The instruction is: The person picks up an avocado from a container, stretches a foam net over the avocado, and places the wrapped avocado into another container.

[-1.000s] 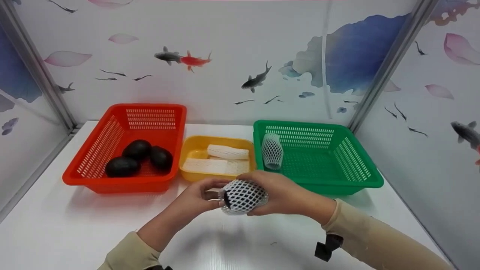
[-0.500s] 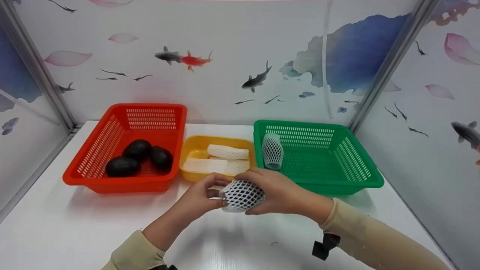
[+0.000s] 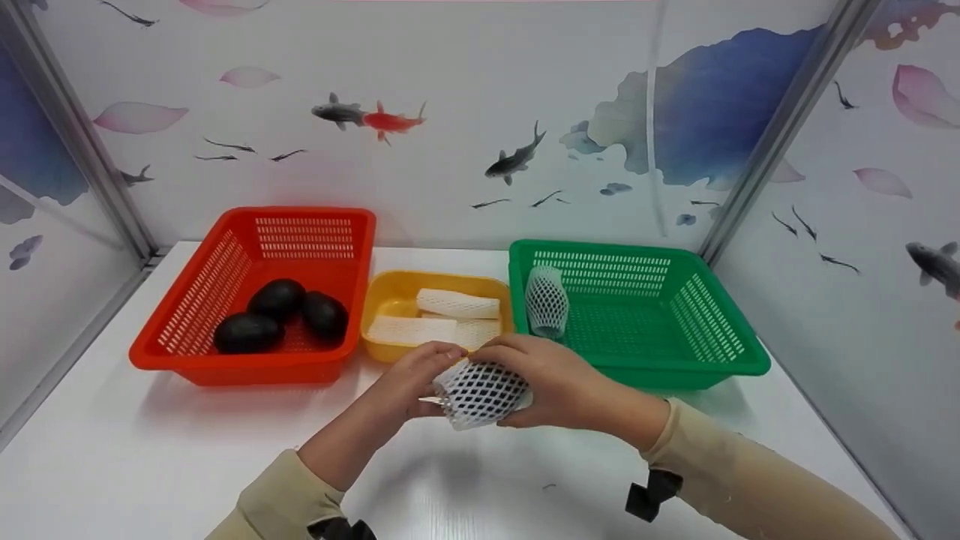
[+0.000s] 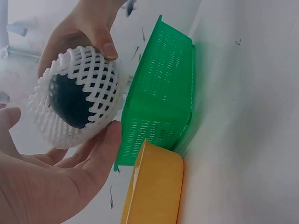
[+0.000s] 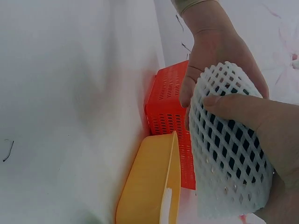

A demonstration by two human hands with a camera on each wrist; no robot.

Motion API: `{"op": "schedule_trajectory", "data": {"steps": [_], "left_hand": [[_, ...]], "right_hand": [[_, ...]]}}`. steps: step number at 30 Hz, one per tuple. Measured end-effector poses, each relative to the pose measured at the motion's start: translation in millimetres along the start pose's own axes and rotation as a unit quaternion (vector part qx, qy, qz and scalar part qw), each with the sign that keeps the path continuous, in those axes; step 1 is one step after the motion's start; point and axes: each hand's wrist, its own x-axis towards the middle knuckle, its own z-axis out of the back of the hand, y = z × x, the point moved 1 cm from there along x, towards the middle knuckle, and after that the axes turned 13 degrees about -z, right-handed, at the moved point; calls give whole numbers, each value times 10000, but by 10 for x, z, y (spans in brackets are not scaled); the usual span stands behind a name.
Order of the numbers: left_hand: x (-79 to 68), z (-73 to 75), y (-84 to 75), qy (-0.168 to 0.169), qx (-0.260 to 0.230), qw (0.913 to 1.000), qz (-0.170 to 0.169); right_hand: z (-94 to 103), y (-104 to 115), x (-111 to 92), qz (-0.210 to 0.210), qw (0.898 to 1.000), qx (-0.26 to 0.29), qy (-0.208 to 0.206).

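A dark, smooth, egg-shaped fruit (image 4: 70,101) sits inside a white foam net sleeve (image 3: 481,395), held above the table. My right hand (image 3: 559,384) grips the sleeved fruit from the right, its thumb over the mesh in the right wrist view. At the sleeve's left end is my left hand (image 3: 405,384). In the left wrist view, its fingers (image 4: 100,161) reach under the sleeve's rim while the thumb stands apart. That end of the sleeve gapes, and the fruit's dark surface shows through it. From the head view, mesh covers the fruit.
Behind the hands, a yellow bin (image 3: 386,350) holds several flat white sleeves (image 3: 457,303). A red basket (image 3: 274,367) with three dark fruits (image 3: 249,333) stands to the left. One sleeved piece (image 3: 547,301) lies in the green basket (image 3: 645,371) at right.
My left hand has shifted slightly right and its fingers have moved at the sleeve's end. The sleeve's left end has tilted, and the fruit's dark end no longer shows in the head view.
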Motion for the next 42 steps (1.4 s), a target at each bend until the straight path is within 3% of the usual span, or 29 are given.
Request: {"op": "schedule_trajectory", "data": {"steps": [4,8,14,18,21,25,28,34,42], "left_hand": [[50,-48,14,113,475,9988,79],[100,-85,42,-140,765,9969,155],[177,-96,38,-827,-4,9963,254],[218,-107,10,-1191,-707,9903,118],[239,-131,-12,-1432,-1137,9831,-109],[251,-172,-10,-1731,-1217,9765,-407],[260,-210,12,-1895,-928,9759,-550],[257,-285,19,-2193,-260,9735,-596],[219,-322,-41,-2160,-1278,9636,-923]], "right_hand": [[10,-19,-2,237,9994,12,-272],[36,-49,1,318,9973,39,-657],[46,-78,16,139,9869,149,-1603],[45,-66,9,-161,9701,477,-2374],[24,-50,3,-414,9562,1068,-2692],[-49,-19,9,-815,9318,2363,-2630],[-106,10,34,-1127,9099,3058,-2566],[-169,43,124,-1450,8858,3496,-2687],[-101,69,119,-1906,8692,3752,-2598]]}}
